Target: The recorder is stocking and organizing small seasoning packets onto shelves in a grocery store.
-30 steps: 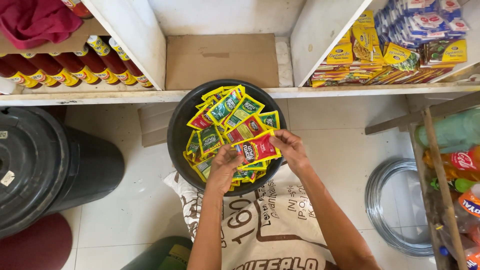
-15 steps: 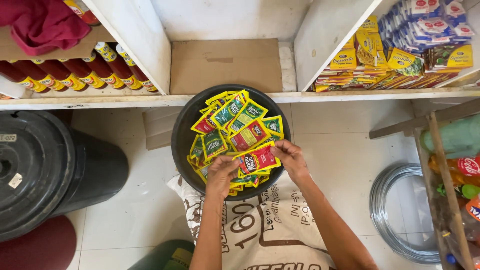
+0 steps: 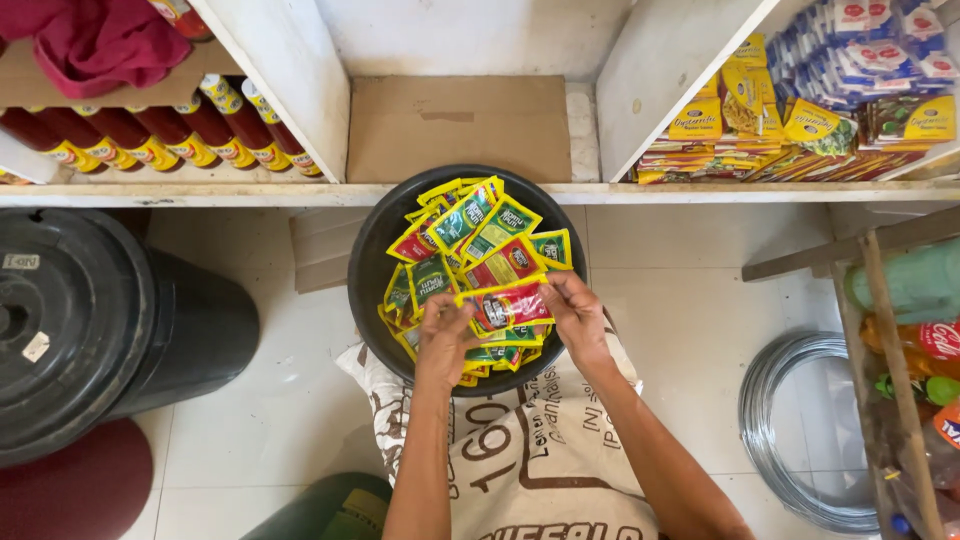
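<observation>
Nearest, a printed sack (image 3: pixel 530 470) supports a black basin (image 3: pixel 372 270) heaped with small sachets (image 3: pixel 470 235). At the basin's near rim, the left hand (image 3: pixel 443 340) and right hand (image 3: pixel 577 318) each pinch one end of a red sachet (image 3: pixel 505 305), both grips closed on it, holding it flat above the heap. Sorting appears to be under way. Beyond the basin, a white shelf (image 3: pixel 250 192) carries red bottles (image 3: pixel 130 140) to its left and stacked packets (image 3: pixel 800 110) to its right.
</observation>
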